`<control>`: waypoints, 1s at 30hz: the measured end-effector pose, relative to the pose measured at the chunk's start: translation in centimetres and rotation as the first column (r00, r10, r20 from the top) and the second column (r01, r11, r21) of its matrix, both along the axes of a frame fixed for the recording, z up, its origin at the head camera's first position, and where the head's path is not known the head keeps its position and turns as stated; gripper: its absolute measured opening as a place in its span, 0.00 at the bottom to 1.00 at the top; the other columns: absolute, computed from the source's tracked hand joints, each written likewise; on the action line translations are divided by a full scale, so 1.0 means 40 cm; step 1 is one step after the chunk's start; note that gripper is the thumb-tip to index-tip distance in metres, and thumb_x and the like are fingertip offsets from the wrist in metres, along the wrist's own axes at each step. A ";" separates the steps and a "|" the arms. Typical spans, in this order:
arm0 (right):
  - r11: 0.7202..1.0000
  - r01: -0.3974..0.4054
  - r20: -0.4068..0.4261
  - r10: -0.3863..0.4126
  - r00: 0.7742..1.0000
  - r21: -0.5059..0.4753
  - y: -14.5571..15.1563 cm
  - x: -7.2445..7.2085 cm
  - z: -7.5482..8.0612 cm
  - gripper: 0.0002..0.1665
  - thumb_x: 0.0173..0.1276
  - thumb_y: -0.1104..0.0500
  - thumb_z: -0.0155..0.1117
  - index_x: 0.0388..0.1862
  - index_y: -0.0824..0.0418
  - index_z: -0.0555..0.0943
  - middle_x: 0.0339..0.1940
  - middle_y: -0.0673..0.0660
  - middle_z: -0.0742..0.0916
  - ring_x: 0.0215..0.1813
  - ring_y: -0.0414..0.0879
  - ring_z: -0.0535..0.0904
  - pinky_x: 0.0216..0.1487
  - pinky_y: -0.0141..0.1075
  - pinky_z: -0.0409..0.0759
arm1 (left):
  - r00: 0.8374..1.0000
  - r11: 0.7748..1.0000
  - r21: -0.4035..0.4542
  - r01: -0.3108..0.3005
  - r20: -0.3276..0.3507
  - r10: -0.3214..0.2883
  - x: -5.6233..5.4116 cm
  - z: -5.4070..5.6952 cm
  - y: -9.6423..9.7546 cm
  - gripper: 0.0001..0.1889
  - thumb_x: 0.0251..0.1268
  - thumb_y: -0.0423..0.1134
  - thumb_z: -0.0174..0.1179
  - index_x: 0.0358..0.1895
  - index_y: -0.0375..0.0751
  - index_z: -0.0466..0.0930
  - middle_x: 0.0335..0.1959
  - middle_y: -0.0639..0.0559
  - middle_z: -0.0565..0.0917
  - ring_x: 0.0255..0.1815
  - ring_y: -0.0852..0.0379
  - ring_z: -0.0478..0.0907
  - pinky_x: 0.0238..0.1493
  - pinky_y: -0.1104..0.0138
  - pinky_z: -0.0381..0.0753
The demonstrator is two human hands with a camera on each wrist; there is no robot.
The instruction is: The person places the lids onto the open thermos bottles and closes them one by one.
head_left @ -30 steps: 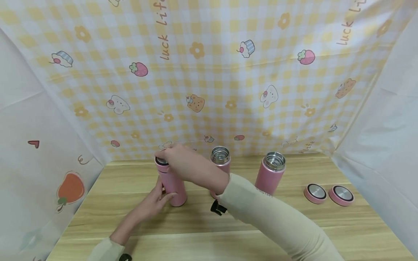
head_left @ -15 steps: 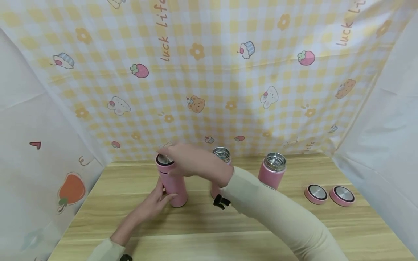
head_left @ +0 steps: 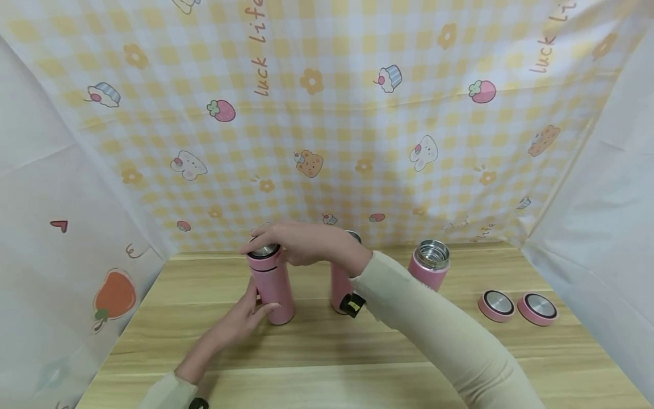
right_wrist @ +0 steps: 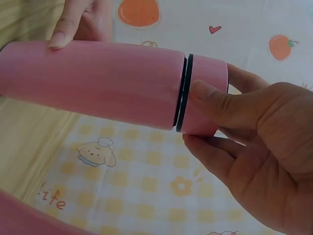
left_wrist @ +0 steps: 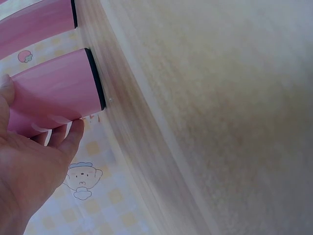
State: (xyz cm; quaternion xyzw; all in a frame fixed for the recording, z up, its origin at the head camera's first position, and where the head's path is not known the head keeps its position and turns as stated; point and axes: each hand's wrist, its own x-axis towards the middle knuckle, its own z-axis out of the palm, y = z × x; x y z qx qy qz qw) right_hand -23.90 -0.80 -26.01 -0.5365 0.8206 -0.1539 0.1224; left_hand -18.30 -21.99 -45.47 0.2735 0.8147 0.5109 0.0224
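A pink thermos (head_left: 276,292) stands upright on the wooden table, left of centre. My left hand (head_left: 237,321) grips its lower body from the left, thumb across the front. Over the top, my right hand (head_left: 311,244) holds the pink lid (right_wrist: 208,93) between thumb and fingers. The right wrist view shows a thin gap and a black ring between lid and body. The lid's silver top is partly visible in the head view. Close to the right stands a second pink thermos (head_left: 341,284), its mouth mostly hidden behind my right wrist.
A third pink thermos (head_left: 429,275), uncapped with a steel mouth, stands further right, partly behind my right sleeve (head_left: 434,324). Two pink lids with silver tops, a left lid (head_left: 497,305) and a right lid (head_left: 538,309), lie at the table's right. A checked cloth (head_left: 327,113) hangs behind.
My right hand has turned on the lid, its wrist rising and its fingers opening out, so more of the silver top shows. My left hand keeps its hold on the body.
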 end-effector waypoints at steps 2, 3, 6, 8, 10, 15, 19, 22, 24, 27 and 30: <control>1.000 0.015 -0.015 -0.015 1.000 -0.002 -0.001 0.003 0.000 0.41 0.69 0.81 0.55 0.74 0.47 0.75 0.75 0.55 0.71 0.76 0.41 0.61 0.59 0.27 0.70 | 1.000 1.000 0.004 0.001 -0.004 -0.001 -0.001 -0.001 0.000 0.43 0.79 0.37 0.56 0.81 0.49 0.32 0.78 0.39 0.52 0.76 0.42 0.55 0.66 0.47 0.66; 1.000 0.025 -0.024 -0.025 0.999 0.003 -0.003 0.005 -0.001 0.41 0.69 0.81 0.56 0.74 0.47 0.75 0.75 0.54 0.71 0.76 0.41 0.61 0.59 0.27 0.70 | 1.000 1.000 0.005 0.001 -0.008 0.000 -0.001 -0.001 0.000 0.43 0.79 0.37 0.56 0.81 0.48 0.32 0.78 0.39 0.53 0.76 0.41 0.55 0.66 0.47 0.67; 0.998 0.055 -0.059 -0.054 0.997 0.014 -0.005 0.011 -0.002 0.40 0.69 0.78 0.61 0.73 0.45 0.75 0.74 0.52 0.73 0.74 0.42 0.65 0.56 0.26 0.71 | 1.000 1.000 0.000 -0.004 -0.014 0.004 0.000 -0.001 0.001 0.42 0.79 0.36 0.56 0.81 0.47 0.34 0.77 0.38 0.54 0.75 0.41 0.56 0.66 0.48 0.67; 0.998 0.068 -0.077 -0.067 0.995 0.009 -0.007 0.015 -0.004 0.39 0.69 0.77 0.62 0.73 0.45 0.76 0.72 0.51 0.74 0.72 0.42 0.67 0.54 0.26 0.72 | 1.000 1.000 -0.002 -0.008 -0.013 0.008 0.001 0.000 0.001 0.41 0.79 0.36 0.56 0.81 0.46 0.35 0.77 0.37 0.56 0.75 0.41 0.57 0.66 0.48 0.67; 0.997 0.082 -0.087 -0.081 0.993 0.002 -0.009 0.019 -0.005 0.39 0.69 0.77 0.63 0.72 0.45 0.76 0.71 0.50 0.76 0.71 0.42 0.69 0.51 0.26 0.73 | 1.000 1.000 -0.004 -0.012 -0.013 0.012 0.002 0.001 0.002 0.41 0.79 0.36 0.56 0.80 0.46 0.35 0.76 0.37 0.57 0.74 0.41 0.57 0.66 0.49 0.68; 0.994 0.110 -0.117 -0.110 0.987 -0.003 -0.014 0.029 -0.005 0.39 0.68 0.77 0.63 0.71 0.46 0.77 0.68 0.49 0.78 0.70 0.42 0.71 0.49 0.25 0.74 | 1.000 1.000 0.009 -0.002 -0.026 0.002 0.000 0.001 0.003 0.42 0.78 0.34 0.56 0.81 0.47 0.34 0.78 0.38 0.54 0.75 0.41 0.56 0.66 0.49 0.68; 0.992 0.127 -0.167 -0.124 0.978 0.004 -0.021 0.040 -0.002 0.36 0.68 0.75 0.66 0.70 0.48 0.78 0.63 0.49 0.81 0.64 0.42 0.75 0.49 0.24 0.74 | 0.999 1.000 0.011 0.003 -0.040 -0.003 0.000 0.001 0.002 0.43 0.78 0.34 0.56 0.81 0.48 0.34 0.78 0.39 0.54 0.75 0.41 0.56 0.66 0.49 0.68; 0.988 0.155 -0.199 -0.151 0.968 0.004 -0.028 0.050 -0.002 0.34 0.68 0.72 0.69 0.70 0.49 0.78 0.59 0.49 0.83 0.56 0.40 0.78 0.45 0.23 0.74 | 0.999 1.000 0.013 0.002 -0.043 -0.001 0.001 0.002 0.001 0.42 0.78 0.33 0.56 0.81 0.47 0.36 0.76 0.39 0.56 0.75 0.41 0.57 0.65 0.49 0.68; 0.983 0.184 -0.201 -0.180 0.963 0.000 -0.033 0.057 -0.001 0.35 0.67 0.72 0.69 0.70 0.49 0.78 0.57 0.50 0.84 0.50 0.39 0.79 0.40 0.24 0.74 | 0.999 1.000 0.017 0.004 -0.040 -0.004 0.001 0.003 0.001 0.41 0.78 0.33 0.56 0.81 0.47 0.36 0.76 0.40 0.56 0.74 0.41 0.57 0.65 0.49 0.68; 0.978 0.208 -0.244 -0.201 0.949 0.002 -0.038 0.067 -0.003 0.36 0.67 0.75 0.66 0.70 0.49 0.79 0.57 0.51 0.84 0.47 0.39 0.79 0.37 0.25 0.74 | 0.999 1.000 0.014 0.009 -0.042 -0.008 0.002 0.003 0.002 0.42 0.78 0.34 0.56 0.81 0.47 0.36 0.77 0.41 0.56 0.74 0.41 0.57 0.65 0.49 0.69; 0.978 0.208 -0.301 -0.199 0.933 -0.002 -0.040 0.077 -0.005 0.33 0.68 0.77 0.63 0.65 0.48 0.82 0.51 0.50 0.85 0.45 0.40 0.79 0.36 0.26 0.74 | 0.999 1.000 0.011 0.014 -0.040 -0.013 0.001 0.001 0.001 0.42 0.78 0.34 0.56 0.81 0.49 0.35 0.77 0.42 0.54 0.75 0.41 0.56 0.65 0.48 0.68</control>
